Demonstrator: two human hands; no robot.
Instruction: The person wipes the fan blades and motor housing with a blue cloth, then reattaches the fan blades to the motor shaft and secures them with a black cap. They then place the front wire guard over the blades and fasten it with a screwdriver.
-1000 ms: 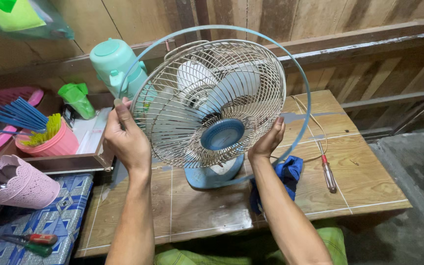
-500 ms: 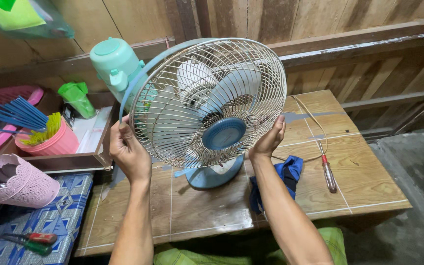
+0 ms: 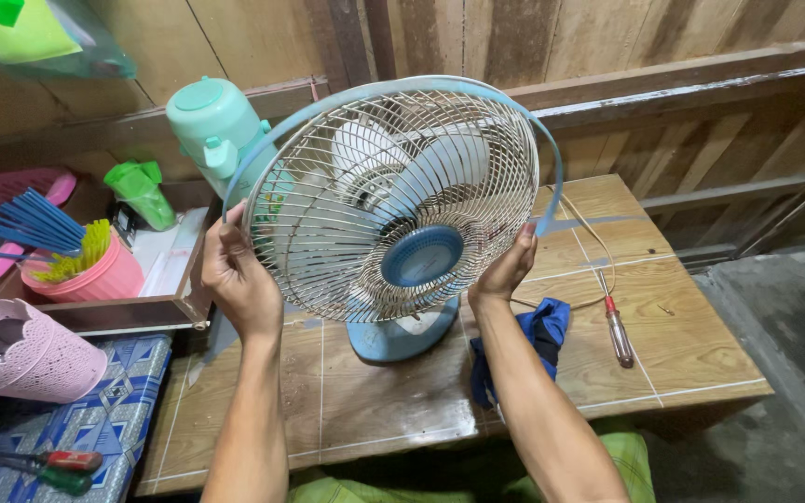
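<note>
A small table fan (image 3: 393, 210) with a white wire grille, pale blades and a blue hub stands on its blue base (image 3: 401, 337) on a wooden table (image 3: 598, 373). A thin blue plastic rim band (image 3: 421, 86) arcs over the top of the grille. My left hand (image 3: 239, 275) grips the grille's left edge together with the band's left end. My right hand (image 3: 507, 268) holds the right edge, with the band's other end at my fingertips.
A blue cloth (image 3: 538, 340) and a red-handled screwdriver (image 3: 619, 333) lie right of the fan, beside a thin cord. A mint-green jug (image 3: 211, 126) stands behind. To the left are a pink cup of straws (image 3: 86, 265), a pink lace basket (image 3: 34, 349) and two more screwdrivers (image 3: 44, 469).
The blue band, a wide loose loop around the fan a second ago, has been drawn in and now lies close over the grille's top edge. Both hands stay on the grille.
</note>
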